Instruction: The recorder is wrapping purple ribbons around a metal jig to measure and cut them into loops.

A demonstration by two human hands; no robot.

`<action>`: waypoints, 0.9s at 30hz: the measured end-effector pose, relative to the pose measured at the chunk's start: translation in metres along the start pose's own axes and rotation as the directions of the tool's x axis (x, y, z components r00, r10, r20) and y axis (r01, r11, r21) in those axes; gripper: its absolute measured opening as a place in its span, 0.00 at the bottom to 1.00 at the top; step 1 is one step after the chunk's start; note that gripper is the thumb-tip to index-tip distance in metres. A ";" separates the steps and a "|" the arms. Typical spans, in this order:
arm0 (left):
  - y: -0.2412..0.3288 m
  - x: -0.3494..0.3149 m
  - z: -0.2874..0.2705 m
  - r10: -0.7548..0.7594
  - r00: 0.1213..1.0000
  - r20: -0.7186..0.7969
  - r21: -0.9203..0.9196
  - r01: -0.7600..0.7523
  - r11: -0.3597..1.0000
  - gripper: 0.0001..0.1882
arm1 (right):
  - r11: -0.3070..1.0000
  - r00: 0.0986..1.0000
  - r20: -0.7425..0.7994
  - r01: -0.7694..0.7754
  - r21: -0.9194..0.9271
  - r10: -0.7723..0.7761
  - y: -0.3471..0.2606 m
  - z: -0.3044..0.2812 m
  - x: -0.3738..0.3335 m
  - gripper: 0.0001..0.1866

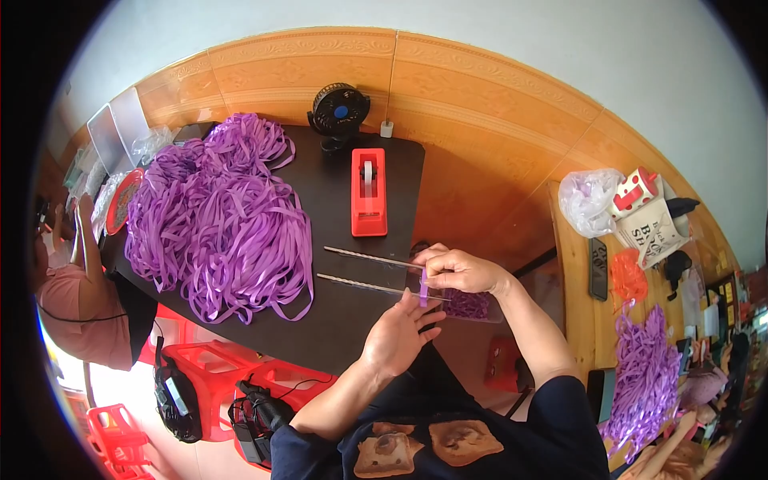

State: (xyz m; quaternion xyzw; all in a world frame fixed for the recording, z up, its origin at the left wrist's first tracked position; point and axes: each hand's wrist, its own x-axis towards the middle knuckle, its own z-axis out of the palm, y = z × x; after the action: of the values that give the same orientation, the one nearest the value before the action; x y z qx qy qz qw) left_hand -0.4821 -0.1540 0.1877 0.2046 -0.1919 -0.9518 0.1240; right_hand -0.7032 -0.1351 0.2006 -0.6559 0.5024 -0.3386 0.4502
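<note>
Two thin twisted metal rods, the upper rod [364,255] and the lower rod [356,284], reach from the dark tabletop past its right edge. Across their outer ends runs a short band of purple ribbon [424,290]. My right hand [460,270] pinches this ribbon near the upper rod, fingers closed. Just below the lower rod is my left hand [394,334], palm turned up and fingers apart, its thumb tip close to the ribbon. Beneath my hands, a clear tub [484,317] holds small purple ribbon pieces, partly hidden by my right hand.
A big heap of purple ribbon [220,228] covers the left of the dark table [320,336]. A red tape dispenser [369,216] and black fan [338,112] stand behind the rods. Right, a wooden table [576,320] bears more ribbon [644,376]. Another person [84,312] sits left.
</note>
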 end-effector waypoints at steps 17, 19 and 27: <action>0.000 0.000 0.000 -0.002 1.000 -0.011 -0.004 0.002 1.000 0.27 | 0.976 0.995 -0.073 -0.081 -0.200 0.068 0.010 0.004 -0.001 0.09; 0.000 0.000 0.000 -0.002 1.000 -0.013 -0.004 0.002 1.000 0.27 | 0.976 0.995 -0.075 -0.085 -0.200 0.071 0.011 0.004 -0.001 0.09; -0.001 0.001 -0.002 0.005 1.000 -0.007 0.005 -0.005 1.000 0.27 | 0.972 0.994 -0.075 -0.094 -0.215 0.080 0.015 0.005 0.001 0.08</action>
State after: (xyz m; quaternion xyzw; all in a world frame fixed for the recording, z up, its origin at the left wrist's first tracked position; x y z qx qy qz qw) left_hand -0.4821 -0.1536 0.1856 0.2078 -0.1943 -0.9503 0.1267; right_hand -0.7041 -0.1364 0.1852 -0.6673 0.5792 -0.2828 0.3731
